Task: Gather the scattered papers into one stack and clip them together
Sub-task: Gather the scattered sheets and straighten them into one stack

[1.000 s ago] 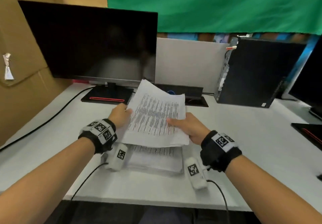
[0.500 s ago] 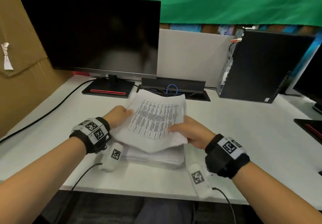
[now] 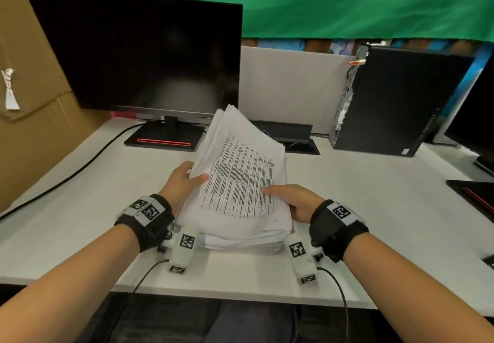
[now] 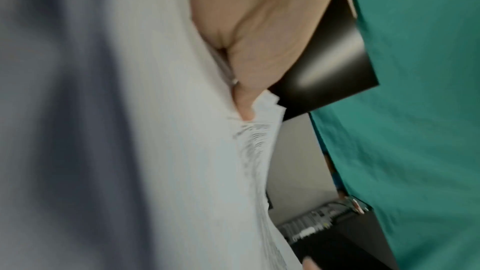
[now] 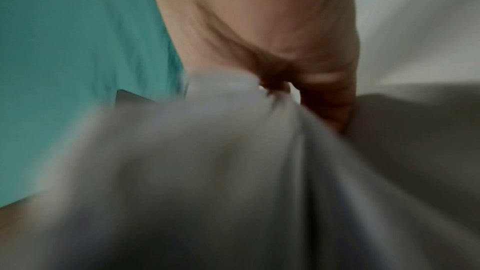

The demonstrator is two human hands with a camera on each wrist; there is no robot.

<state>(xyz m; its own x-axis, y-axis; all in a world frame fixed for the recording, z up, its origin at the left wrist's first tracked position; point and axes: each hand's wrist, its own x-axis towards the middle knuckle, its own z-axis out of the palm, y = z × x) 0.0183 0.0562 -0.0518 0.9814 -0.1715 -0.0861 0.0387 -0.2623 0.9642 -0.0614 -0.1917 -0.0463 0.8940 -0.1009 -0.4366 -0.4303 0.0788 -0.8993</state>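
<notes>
A thick stack of printed white papers (image 3: 238, 179) is tilted up off the white desk (image 3: 361, 190), its near edge resting low near the desk front. My left hand (image 3: 184, 179) grips the stack's left edge, thumb on the top sheet. My right hand (image 3: 291, 198) grips the right edge, thumb lying on the printed page. In the left wrist view the thumb (image 4: 244, 107) presses the fanned sheets (image 4: 182, 151). The right wrist view is blurred; fingers (image 5: 327, 107) curl into pale paper (image 5: 221, 151). No clip is in view.
A dark monitor (image 3: 139, 56) on a black stand (image 3: 165, 139) sits behind the papers, its cable (image 3: 80, 169) running left. A black computer tower (image 3: 395, 102) stands at the back right, a cable tray (image 3: 291, 139) between them. Cardboard (image 3: 29, 102) walls the left side.
The whole stack has been raised and tilted up in both hands; before, only the top sheets were held over the pile lying flat. Both hands have shifted nearer along the stack's sides.
</notes>
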